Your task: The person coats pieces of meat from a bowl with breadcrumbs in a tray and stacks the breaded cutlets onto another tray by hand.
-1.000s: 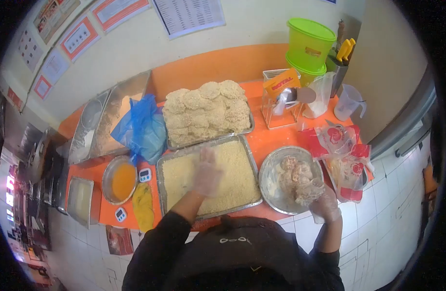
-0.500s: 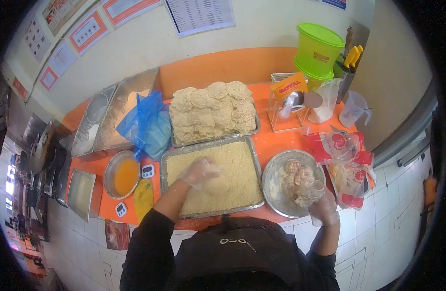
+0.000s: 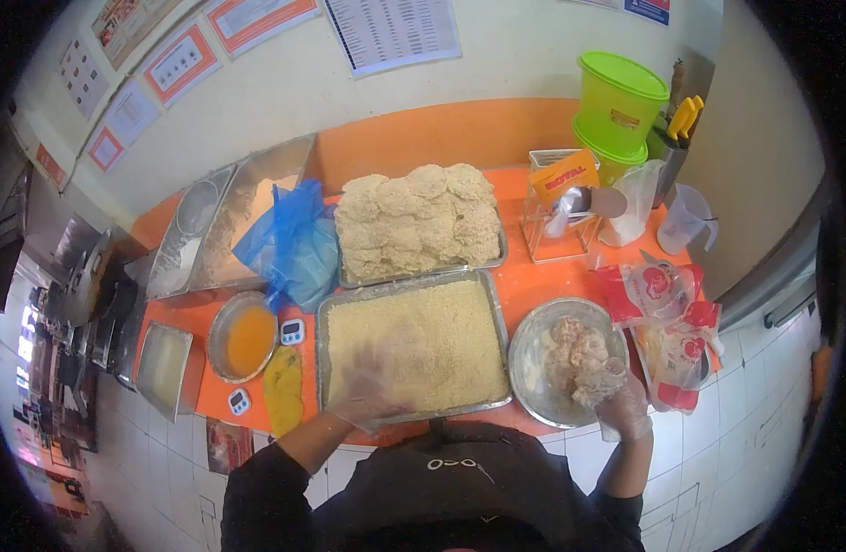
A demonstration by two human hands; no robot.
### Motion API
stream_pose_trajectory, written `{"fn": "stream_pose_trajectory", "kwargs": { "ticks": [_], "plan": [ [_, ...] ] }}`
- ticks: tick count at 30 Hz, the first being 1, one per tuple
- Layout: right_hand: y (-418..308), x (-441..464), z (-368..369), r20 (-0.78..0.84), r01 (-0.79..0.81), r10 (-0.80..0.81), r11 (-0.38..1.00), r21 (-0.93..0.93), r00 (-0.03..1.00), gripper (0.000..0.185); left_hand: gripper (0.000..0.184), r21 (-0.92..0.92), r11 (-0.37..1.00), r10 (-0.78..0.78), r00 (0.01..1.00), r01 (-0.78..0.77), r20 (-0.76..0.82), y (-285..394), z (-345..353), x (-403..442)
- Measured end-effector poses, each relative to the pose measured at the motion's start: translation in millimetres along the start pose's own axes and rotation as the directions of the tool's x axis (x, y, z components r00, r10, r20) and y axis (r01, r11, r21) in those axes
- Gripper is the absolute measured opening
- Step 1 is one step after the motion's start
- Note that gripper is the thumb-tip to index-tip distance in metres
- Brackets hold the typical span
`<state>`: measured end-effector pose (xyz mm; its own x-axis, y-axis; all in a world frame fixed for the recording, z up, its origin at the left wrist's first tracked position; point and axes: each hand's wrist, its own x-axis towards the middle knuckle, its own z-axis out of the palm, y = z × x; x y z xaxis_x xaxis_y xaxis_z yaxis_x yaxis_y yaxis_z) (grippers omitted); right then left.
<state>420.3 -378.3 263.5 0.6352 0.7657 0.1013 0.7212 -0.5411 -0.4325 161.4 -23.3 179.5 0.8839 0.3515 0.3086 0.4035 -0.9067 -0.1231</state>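
Blurry grip: left hand (image 3: 368, 390) (over crumbs (image 3: 461, 322))

One head-worn view, facing forward and steeply down; dark clothing (image 3: 441, 501) at near edge, orange counter (image 3: 517, 278) close below, mid-frame; pale wall (image 3: 506, 60) far, tiled floor (image 3: 151, 469) left and right; wide, bowed field, blacked-out corners
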Motion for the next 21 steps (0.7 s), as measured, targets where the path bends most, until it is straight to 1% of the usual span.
{"fn": "stream_pose_trajectory", "kwargs": {
  "ticks": [1, 3, 5, 8, 9, 11, 12, 14, 15, 16, 18, 20, 21],
  "plan": [
    [1, 1, 3, 0.026, -0.021, 0.020, 0.999, 0.036, 0.999, 0.032, 0.083, 0.006, 0.999, -0.054, 0.999, 0.054, 0.006, 1, 7, -11],
    [4, 6, 10, 0.080, -0.063, 0.055, 0.993, 0.103, 0.995, 0.033, 0.074, -0.106, 0.986, -0.118, 0.986, 0.131, 0.117, -8, 20, -16],
    [1, 9, 17, 0.045, -0.031, 0.027, 0.996, 0.083, 0.999, 0.034, 0.065, -0.335, 0.919, -0.100, 0.943, 0.210, 0.317, -23, 28, -7],
    [1, 12, 19, 0.012, 0.047, -0.048, 0.998, 0.029, 0.999, 0.035, 0.050, -0.455, 0.830, -0.153, 0.916, 0.323, 0.371, -51, 74, -12],
    [1, 12, 19, 0.006, 0.074, -0.074, 0.997, 0.008, 0.997, 0.036, 0.048, -0.584, 0.706, -0.238, 0.911, 0.401, 0.337, -50, 72, -6],
    [-7, 10, 11, 0.018, 0.019, -0.021, 0.996, 0.084, 1.000, 0.036, 0.045, -0.794, 0.386, -0.402, 0.860, 0.470, 0.313, -45, 70, 14],
    [-10, 8, 9, 0.030, -0.010, 0.007, 0.993, 0.121, 1.000, 0.037, 0.044, -0.755, 0.494, -0.355, 0.893, 0.432, 0.278, -44, 62, 30],
    [-1, 5, 8, 0.061, 0.020, -0.024, 0.997, 0.073, 0.998, 0.040, 0.043, -0.652, 0.681, -0.250, 0.942, 0.334, 0.222, -39, 40, 63],
    [3, 3, 8, 0.078, 0.038, -0.041, 0.998, 0.049, 0.996, 0.042, 0.046, -0.463, 0.861, -0.184, 0.978, 0.209, 0.100, -25, 39, 70],
    [6, 3, 10, 0.080, 0.003, -0.014, 0.991, 0.135, 0.997, 0.042, 0.049, -0.226, 0.971, -0.085, 0.996, 0.082, -0.002, -8, 40, 79],
    [9, 1, 15, 0.098, -0.067, 0.038, 0.950, 0.306, 0.994, 0.042, 0.057, -0.068, 0.998, -0.010, 0.998, 0.014, 0.056, 3, 46, 78],
    [11, 0, 19, 0.018, 0.074, -0.076, 0.994, 0.085, 0.997, 0.045, 0.066, -0.253, 0.957, -0.061, 0.951, 0.141, 0.302, 2, 72, 74],
    [12, -1, 20, -0.012, 0.136, -0.136, 0.990, -0.031, 0.991, 0.046, 0.066, -0.205, 0.977, 0.017, 0.952, 0.049, 0.307, -11, 88, 68]
  ]
}}
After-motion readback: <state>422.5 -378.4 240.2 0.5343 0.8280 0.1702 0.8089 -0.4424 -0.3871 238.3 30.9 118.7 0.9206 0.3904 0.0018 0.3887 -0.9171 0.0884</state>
